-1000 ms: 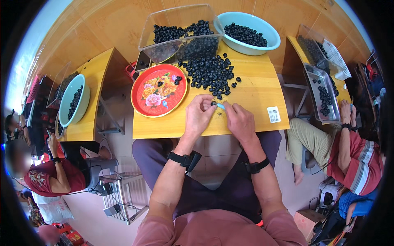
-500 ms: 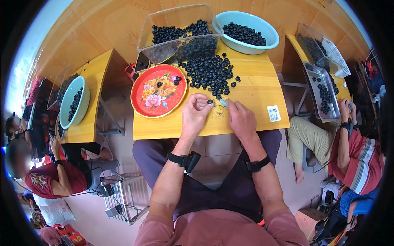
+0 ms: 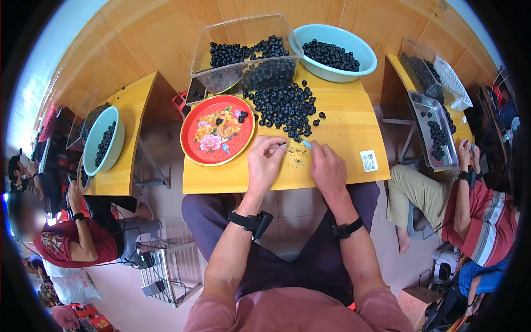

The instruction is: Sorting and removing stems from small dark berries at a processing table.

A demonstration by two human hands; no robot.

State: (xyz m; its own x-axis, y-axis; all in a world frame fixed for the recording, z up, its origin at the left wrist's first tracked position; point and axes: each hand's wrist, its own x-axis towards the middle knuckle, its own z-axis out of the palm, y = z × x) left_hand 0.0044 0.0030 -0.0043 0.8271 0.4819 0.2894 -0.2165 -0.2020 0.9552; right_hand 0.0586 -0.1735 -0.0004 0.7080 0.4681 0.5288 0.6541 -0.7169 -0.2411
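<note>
My left hand [image 3: 266, 157] pinches a small black ring-shaped piece [image 3: 282, 144] between thumb and fingertips, just in front of a heap of the same black pieces [image 3: 285, 108]. Close beside it, my right hand [image 3: 327, 166] is closed around a slim light-blue tool [image 3: 307, 144]; its tip points toward the piece, and its exact kind cannot be made out. Dark crumbs [image 3: 297, 156] lie on the yellow table [image 3: 348, 127] between the hands. To the left, a round red tray [image 3: 191, 130] with a flower pattern holds a few black pieces.
Behind the heap stand a clear plastic bin [image 3: 243, 69] and a light-blue basin [image 3: 354, 69], both holding black pieces. A white label [image 3: 369, 161] sticks to the table at right. Co-workers sit at tables on either side, with another basin [image 3: 113, 149] and a metal tray [image 3: 426, 105].
The view has shifted slightly, so the table sits lower in it. The black piece has turned in my left fingertips and shows less. Both hands keep their grips.
</note>
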